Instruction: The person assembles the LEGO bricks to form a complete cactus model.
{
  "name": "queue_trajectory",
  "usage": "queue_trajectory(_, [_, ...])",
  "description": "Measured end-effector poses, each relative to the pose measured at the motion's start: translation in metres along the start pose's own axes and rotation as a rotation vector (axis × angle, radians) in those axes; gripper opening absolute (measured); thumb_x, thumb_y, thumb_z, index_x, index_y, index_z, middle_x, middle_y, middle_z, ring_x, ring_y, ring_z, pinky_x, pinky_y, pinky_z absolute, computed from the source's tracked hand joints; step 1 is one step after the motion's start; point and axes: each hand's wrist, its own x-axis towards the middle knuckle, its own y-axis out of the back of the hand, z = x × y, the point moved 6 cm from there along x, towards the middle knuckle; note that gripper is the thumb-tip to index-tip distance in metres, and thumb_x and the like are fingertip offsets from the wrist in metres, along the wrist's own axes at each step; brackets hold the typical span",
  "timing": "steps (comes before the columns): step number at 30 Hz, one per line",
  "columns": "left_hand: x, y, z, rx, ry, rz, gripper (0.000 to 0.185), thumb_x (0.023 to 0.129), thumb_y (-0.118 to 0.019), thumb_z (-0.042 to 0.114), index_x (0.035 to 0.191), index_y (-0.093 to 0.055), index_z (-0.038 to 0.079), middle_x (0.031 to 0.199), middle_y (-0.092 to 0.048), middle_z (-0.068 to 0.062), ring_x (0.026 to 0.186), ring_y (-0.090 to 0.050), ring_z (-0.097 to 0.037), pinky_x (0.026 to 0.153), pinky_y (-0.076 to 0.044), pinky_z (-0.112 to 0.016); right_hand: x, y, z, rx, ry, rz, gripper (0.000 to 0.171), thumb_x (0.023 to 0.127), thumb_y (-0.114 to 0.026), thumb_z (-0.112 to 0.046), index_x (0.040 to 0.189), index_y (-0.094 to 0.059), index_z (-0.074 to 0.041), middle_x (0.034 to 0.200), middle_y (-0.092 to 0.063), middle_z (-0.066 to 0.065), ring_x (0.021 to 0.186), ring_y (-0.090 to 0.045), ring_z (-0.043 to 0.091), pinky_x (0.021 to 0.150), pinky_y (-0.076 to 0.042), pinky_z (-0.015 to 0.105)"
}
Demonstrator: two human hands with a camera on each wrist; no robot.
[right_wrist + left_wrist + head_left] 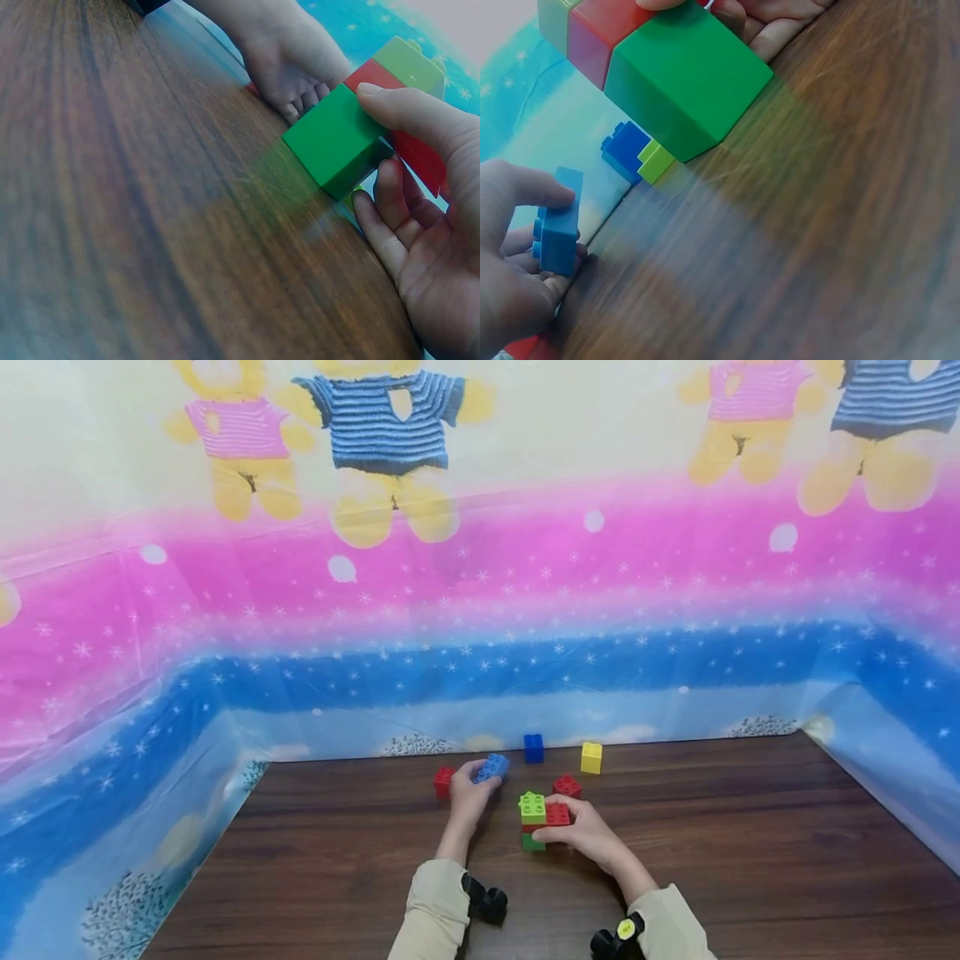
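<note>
On a wooden bench (750, 860), the left hand (468, 793) pinches a light blue brick (492, 767) just above the surface. Beside it, the right hand's (588, 835) grip clasps a green-and-red brick stack (542, 820) standing on the bench.

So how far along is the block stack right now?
Done: a stack of dark green base, red middle and light green top stands on the table, gripped by the right hand. In hand: the left hand pinches a light blue block, not yet placed. Left loose: two red blocks, one dark blue, one yellow.
</note>
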Motion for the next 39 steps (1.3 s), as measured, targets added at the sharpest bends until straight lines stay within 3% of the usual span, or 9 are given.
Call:
queue_trajectory(4, [-0.001,0.001,0.001,-0.049,0.022,0.013,0.042,0.083,-0.067,0.001,0.124,-0.060,-0.007,0.127,-0.059,-0.030,0.116,-0.055,-0.038,0.086,-0.056,-0.039,0.000,0.000,0.001,0.015,-0.007,-0.001,0.056,0.083,-0.076,-0.025,0.130,-0.056,-0.003,0.106,-0.071,0.005,0.085,-0.061,0.010,0.070,-0.050,0.027])
queue_trajectory(9, [-0.001,0.003,0.005,-0.056,0.032,-0.018,0.043,0.084,-0.066,0.001,0.126,-0.059,-0.006,0.130,-0.057,-0.029,0.119,-0.054,-0.038,0.090,-0.054,-0.040,0.001,0.001,0.003,0.013,-0.020,0.001,0.058,0.082,-0.077,-0.027,0.131,-0.055,-0.004,0.104,-0.071,0.003,0.083,-0.060,0.010,0.067,-0.049,0.027])
queue_trajectory(18, [0.002,0.013,0.030,-0.110,0.030,-0.107,0.048,0.088,-0.063,0.004,0.135,-0.054,-0.001,0.143,-0.049,-0.027,0.129,-0.048,-0.040,0.101,-0.047,-0.048,0.001,0.001,0.000,-0.025,0.031,0.007,0.056,0.083,-0.077,-0.026,0.130,-0.056,-0.004,0.107,-0.070,0.006,0.090,-0.062,0.010,0.080,-0.051,0.028])
queue_trajectory(28, [-0.001,0.015,0.040,-0.092,0.045,-0.161,0.046,0.089,-0.064,0.006,0.135,-0.057,0.005,0.146,-0.049,-0.021,0.133,-0.045,-0.039,0.107,-0.042,-0.051,0.000,0.001,0.000,0.011,0.001,0.001,0.057,0.084,-0.075,-0.024,0.132,-0.054,-0.002,0.108,-0.070,0.007,0.090,-0.061,0.012,0.076,-0.051,0.029])
queue_trajectory(34, [-0.010,0.019,0.068,-0.084,0.009,-0.235,0.049,0.090,-0.063,0.008,0.138,-0.055,0.006,0.149,-0.046,-0.020,0.134,-0.045,-0.038,0.108,-0.042,-0.051,0.000,0.001,0.001,0.003,-0.010,0.007,0.059,0.083,-0.076,-0.025,0.132,-0.054,-0.003,0.104,-0.071,0.004,0.086,-0.061,0.011,0.075,-0.051,0.029])
queue_trajectory(39, [-0.022,0.018,0.091,-0.025,-0.065,-0.335,0.047,0.089,-0.064,0.007,0.136,-0.057,0.008,0.143,-0.052,-0.018,0.124,-0.053,-0.034,0.098,-0.050,-0.044,-0.002,0.001,-0.001,-0.014,0.003,0.015,0.062,0.083,-0.076,-0.025,0.135,-0.051,-0.002,0.100,-0.072,0.003,0.082,-0.061,0.011,0.073,-0.051,0.030])
